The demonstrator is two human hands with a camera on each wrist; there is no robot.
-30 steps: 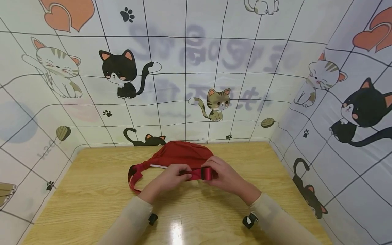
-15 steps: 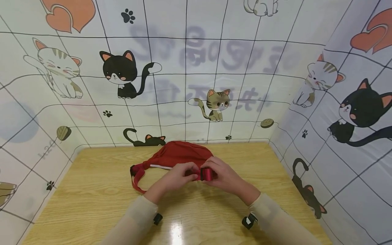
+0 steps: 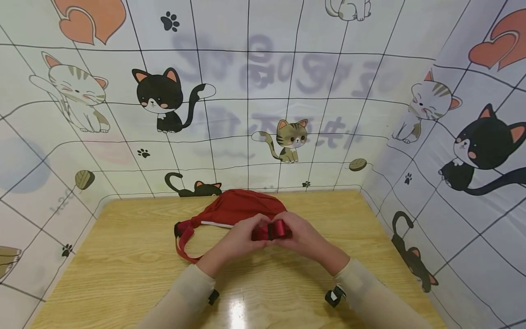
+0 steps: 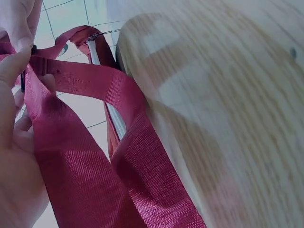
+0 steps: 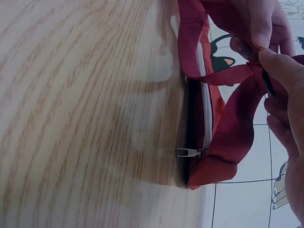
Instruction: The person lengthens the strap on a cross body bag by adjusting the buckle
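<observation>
A red waist bag rests at the far side of the table, its pale zipper facing the person. Between the two hands is the bag's red webbing strap, threaded through a black slider buckle. My left hand pinches the strap just left of the buckle. From the other side, my right hand grips the looped strap at the buckle, its thumb pressed on the webbing in the right wrist view. Both thumb tips meet there. Two lengths of strap hang below the left hand.
The wooden table ends at a wall sheet printed with cats and grid lines. A second black buckle lies on the strap left of the bag. A metal zipper pull sticks out from the bag.
My left hand has slid right along the strap, up against the right hand at the buckle. The strap loop on the left has been drawn slightly right. The bag stays put.
</observation>
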